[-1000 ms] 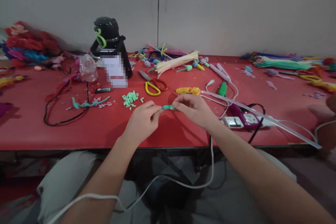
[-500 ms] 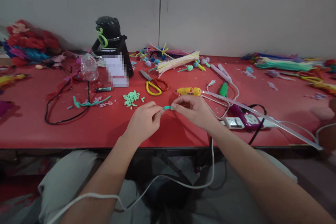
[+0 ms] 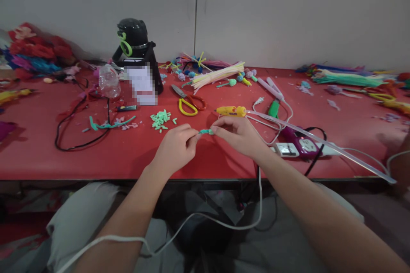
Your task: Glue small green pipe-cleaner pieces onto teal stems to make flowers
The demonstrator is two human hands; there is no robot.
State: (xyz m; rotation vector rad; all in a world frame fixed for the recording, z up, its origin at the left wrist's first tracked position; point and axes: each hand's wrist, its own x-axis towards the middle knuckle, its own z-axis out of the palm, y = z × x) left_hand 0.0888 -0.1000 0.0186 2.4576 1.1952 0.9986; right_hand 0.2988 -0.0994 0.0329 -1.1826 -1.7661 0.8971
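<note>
Between my hands is a short green fuzzy piece (image 3: 205, 131), which looks like pipe cleaner, darker at its left part and paler at its right end. My left hand (image 3: 177, 147) pinches its left end between thumb and finger. At the right end, my right hand (image 3: 236, 135) pinches it the same way. Just beyond my left hand lies a small heap of cut pale green bits (image 3: 161, 119). A yellow glue gun (image 3: 231, 111) with a long clear glue stick (image 3: 307, 133) rests behind my right hand. Scissors with yellow and red handles (image 3: 188, 106) lie open farther back.
A purple power strip (image 3: 303, 143) and cords lie right of my right hand. Behind are a bundle of pale pipe cleaners (image 3: 221, 76), a black bottle (image 3: 133, 34) with a phone (image 3: 142, 83) against it, and a clear plastic cup (image 3: 109, 81). A black cable (image 3: 81, 148) loops at left.
Almost nothing differs. Both hands keep their pinch on the green piece, and slightly more of its pale right end shows beside my right fingertips.
</note>
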